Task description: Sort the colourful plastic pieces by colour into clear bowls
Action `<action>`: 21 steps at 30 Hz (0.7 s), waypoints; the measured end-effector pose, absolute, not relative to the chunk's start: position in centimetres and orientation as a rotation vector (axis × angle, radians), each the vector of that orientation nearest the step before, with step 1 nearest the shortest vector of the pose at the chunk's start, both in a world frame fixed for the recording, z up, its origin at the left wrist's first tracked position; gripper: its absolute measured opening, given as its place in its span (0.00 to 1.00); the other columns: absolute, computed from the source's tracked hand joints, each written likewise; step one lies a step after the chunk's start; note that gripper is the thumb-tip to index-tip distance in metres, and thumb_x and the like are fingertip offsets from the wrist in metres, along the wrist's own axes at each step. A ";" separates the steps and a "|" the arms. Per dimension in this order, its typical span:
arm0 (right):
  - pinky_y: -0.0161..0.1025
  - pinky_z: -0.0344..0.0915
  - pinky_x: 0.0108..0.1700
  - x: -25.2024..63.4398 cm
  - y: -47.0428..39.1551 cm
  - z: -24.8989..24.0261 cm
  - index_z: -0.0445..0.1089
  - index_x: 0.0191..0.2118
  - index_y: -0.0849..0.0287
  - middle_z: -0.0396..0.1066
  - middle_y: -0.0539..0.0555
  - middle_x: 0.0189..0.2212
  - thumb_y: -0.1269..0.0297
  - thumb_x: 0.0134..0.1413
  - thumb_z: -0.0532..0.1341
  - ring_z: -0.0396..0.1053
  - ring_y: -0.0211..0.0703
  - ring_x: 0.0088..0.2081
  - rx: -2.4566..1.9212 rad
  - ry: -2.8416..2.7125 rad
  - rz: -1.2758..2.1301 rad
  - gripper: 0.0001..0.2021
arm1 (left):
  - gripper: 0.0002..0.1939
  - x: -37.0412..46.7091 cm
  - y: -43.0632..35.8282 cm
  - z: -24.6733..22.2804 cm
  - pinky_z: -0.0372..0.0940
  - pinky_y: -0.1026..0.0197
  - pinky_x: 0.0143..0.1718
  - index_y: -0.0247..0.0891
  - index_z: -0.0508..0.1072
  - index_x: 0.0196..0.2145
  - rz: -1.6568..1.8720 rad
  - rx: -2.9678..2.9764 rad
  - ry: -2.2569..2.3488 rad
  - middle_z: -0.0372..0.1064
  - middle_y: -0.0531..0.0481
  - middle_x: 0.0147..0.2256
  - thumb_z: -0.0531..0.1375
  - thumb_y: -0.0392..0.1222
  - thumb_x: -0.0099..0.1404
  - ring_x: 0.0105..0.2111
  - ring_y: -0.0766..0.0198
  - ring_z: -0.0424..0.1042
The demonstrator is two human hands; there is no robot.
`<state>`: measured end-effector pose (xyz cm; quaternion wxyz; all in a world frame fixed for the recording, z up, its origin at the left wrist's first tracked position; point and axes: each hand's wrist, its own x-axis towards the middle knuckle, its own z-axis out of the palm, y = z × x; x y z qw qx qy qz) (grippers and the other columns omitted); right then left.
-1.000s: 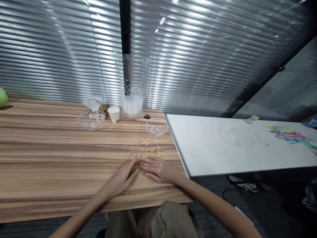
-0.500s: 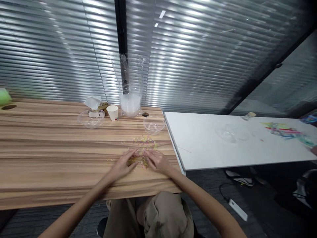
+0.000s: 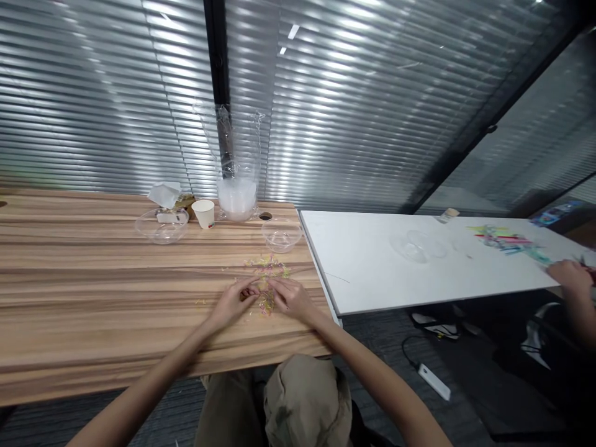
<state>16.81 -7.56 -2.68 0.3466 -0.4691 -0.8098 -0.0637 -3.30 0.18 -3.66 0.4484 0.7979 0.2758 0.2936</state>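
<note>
Many tiny coloured pieces, yellow, pink and green, lie in a loose pile on the wood-grain table, with more of them between my hands. My left hand rests at the pile's left side, thumb and fingers drawn together. Whatever is between those fingertips is too small to make out. My right hand lies at the right side, fingers reaching left over the pieces and thumb apart from them. Just behind the pile stands a clear plastic bowl.
A second clear bowl, a tissue pack, a paper cup and a clear bag of white tubs stand along the back. On the white table are clear bowls and coloured strips. Another person's hand is at far right.
My left thumb has come closer to its fingers; my right hand stays near the pile. The view has shifted slightly right, and the other person's hand shows more fully.
</note>
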 end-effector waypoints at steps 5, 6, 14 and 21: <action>0.41 0.68 0.48 17.0 -7.3 -2.7 0.68 0.49 0.64 0.74 0.60 0.41 0.75 0.58 0.51 0.71 0.45 0.44 -1.273 -2.033 -0.145 0.16 | 0.19 -3.3 -0.2 -2.8 0.67 0.60 0.36 0.34 0.69 0.52 0.752 2.160 0.697 0.73 0.48 0.33 0.55 0.42 0.65 0.32 0.61 0.71; 0.41 0.68 0.48 17.0 -7.3 -2.6 0.68 0.49 0.64 0.74 0.59 0.41 0.76 0.58 0.51 0.71 0.45 0.44 -1.299 -2.005 -0.143 0.16 | 0.17 -3.3 -0.3 -2.6 0.67 0.59 0.38 0.34 0.70 0.50 0.759 2.221 0.691 0.73 0.47 0.34 0.54 0.42 0.65 0.33 0.61 0.71; 0.38 0.65 0.46 16.5 -6.9 -2.0 0.69 0.49 0.63 0.73 0.59 0.42 0.78 0.57 0.53 0.70 0.46 0.44 -1.694 -1.925 -0.135 0.16 | 0.07 -4.5 -0.2 -1.5 0.64 0.59 0.41 0.36 0.71 0.33 0.723 2.421 0.626 0.70 0.46 0.34 0.54 0.38 0.66 0.37 0.60 0.69; 0.36 0.64 0.40 16.5 -5.8 -2.3 0.70 0.44 0.64 0.73 0.59 0.38 0.77 0.58 0.54 0.71 0.47 0.40 -1.789 -1.852 -0.230 0.12 | 0.08 -7.3 0.9 -2.1 0.64 0.58 0.42 0.37 0.69 0.32 0.738 2.552 0.614 0.68 0.46 0.34 0.51 0.37 0.68 0.37 0.60 0.68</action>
